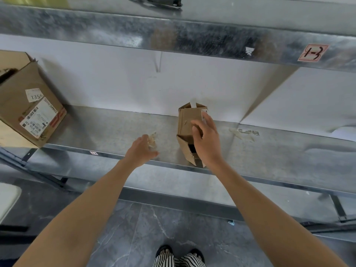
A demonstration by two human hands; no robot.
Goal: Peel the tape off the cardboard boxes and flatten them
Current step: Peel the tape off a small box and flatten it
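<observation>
Big box [28,105] sits far left on the shelf [107,128], label up, not touched.

My left hand [141,151] is low over the shelf with the fingers loosely curled. A clear tape wad [152,139] is at the fingertips. I can't tell if they pinch it or just touch it.

Small box [189,132] is mid-shelf and lies on its side. Its long axis runs from the front lip to the back wall. The near end is open toward me and sits right at the lip. The far end has flaps up and a white tape strip sticking out.

My right hand [207,143] is on the small box, fingers curled over its right side and thumb on the top face. Looks like a grip.

A tape scrap [243,133] is stuck to the shelf further right, well apart.

Risks, my read:
- The near end is on the lip, so any pull toward me could tip the box off the shelf.
- The wad may cling to my left fingers, and then I'd have no second hand for bracing.
- A one-handed squeeze could crush the box skew instead of folding it flat.
- The far strip could tear short if I yank it.
</observation>
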